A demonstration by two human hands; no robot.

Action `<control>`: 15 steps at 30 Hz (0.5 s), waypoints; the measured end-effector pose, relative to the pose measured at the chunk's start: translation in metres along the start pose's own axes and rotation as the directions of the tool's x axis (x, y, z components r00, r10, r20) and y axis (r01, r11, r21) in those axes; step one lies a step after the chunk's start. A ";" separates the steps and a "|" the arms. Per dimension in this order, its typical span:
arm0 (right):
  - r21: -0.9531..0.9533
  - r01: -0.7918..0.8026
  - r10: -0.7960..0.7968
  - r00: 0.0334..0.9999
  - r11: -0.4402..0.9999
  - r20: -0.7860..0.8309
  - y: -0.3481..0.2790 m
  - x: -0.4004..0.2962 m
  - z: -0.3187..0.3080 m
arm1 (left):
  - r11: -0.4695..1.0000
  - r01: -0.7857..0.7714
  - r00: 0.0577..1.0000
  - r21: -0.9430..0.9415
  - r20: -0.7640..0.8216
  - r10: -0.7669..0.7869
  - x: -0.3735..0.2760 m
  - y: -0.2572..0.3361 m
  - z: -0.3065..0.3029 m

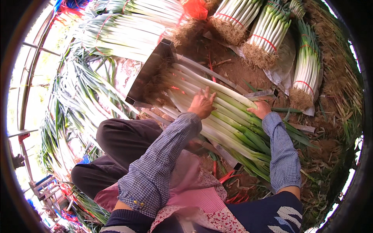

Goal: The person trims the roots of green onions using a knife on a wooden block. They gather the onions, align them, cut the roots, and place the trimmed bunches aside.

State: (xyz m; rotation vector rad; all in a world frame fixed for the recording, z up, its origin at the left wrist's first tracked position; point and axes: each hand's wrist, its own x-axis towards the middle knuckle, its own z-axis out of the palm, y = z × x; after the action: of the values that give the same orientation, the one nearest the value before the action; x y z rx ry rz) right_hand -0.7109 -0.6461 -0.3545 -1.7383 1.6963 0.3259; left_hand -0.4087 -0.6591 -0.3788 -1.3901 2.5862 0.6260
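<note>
Leeks (pixel 215 107) lie side by side in a metal frame, with their roots against its upright end plate (pixel 151 70) at the upper left and their green leaves towards the lower right. My left hand (pixel 203 102) rests on the white stalks near the middle, fingers spread. At the far edge of the layer, my right hand (pixel 260 109) touches the outermost leek where white turns green; its fingers are partly hidden, so its grip is unclear. Red strings (pixel 211 65) pass beneath the frame.
Tied leek bundles (pixel 262 43) stand or lean at the upper right, and more bundles (pixel 128 33) lie at the upper left. Loose leeks (pixel 84 90) are heaped at the left. Red twine (pixel 237 198) and leaf scraps lie on the soil near the frame's lower end.
</note>
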 end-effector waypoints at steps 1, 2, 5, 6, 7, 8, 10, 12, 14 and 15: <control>0.001 0.011 -0.011 1.000 1.000 0.001 -0.001 0.000 0.000 | 1.000 -0.010 1.000 0.026 0.003 0.010 -0.001 0.000 0.000; 0.005 -0.005 0.005 1.000 1.000 0.029 -0.001 -0.002 -0.001 | 1.000 -0.010 1.000 0.017 -0.003 0.010 -0.002 0.001 -0.001; 0.000 0.006 -0.006 0.997 1.000 0.079 -0.008 0.002 -0.003 | 1.000 -0.004 1.000 0.009 -0.022 0.004 -0.006 -0.001 0.003; -0.018 0.042 -0.041 0.997 0.999 0.073 -0.006 0.002 -0.004 | 1.000 -0.002 1.000 0.011 -0.030 0.003 -0.005 0.000 0.006; -0.032 0.082 -0.079 0.994 0.996 0.070 -0.008 0.004 -0.002 | 1.000 0.002 0.999 0.015 -0.032 -0.002 -0.006 0.000 0.007; -0.029 0.073 -0.069 0.991 0.997 0.117 -0.009 0.006 -0.005 | 1.000 0.007 1.000 0.003 -0.030 -0.007 -0.006 0.000 0.008; 0.001 -0.024 0.023 0.980 1.000 0.200 -0.005 0.012 0.000 | 1.000 0.004 1.000 -0.007 -0.021 -0.004 -0.006 0.001 0.010; -0.010 -0.049 0.050 0.964 0.999 0.261 0.003 0.022 0.002 | 0.999 0.009 1.000 -0.041 -0.013 -0.009 -0.004 0.001 0.010; -0.007 -0.048 0.049 0.962 0.999 0.269 0.013 0.026 0.007 | 1.000 0.010 1.000 -0.012 -0.013 -0.010 -0.004 0.005 0.010; -0.009 -0.044 0.045 0.962 0.999 0.269 0.016 0.028 0.006 | 1.000 0.012 1.000 0.004 -0.019 -0.012 -0.003 0.007 0.010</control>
State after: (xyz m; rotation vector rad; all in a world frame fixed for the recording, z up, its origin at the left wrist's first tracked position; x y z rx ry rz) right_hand -0.7212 -0.6631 -0.3807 -1.5785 1.5390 0.5594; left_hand -0.4137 -0.6498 -0.3846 -1.4163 2.5895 0.6090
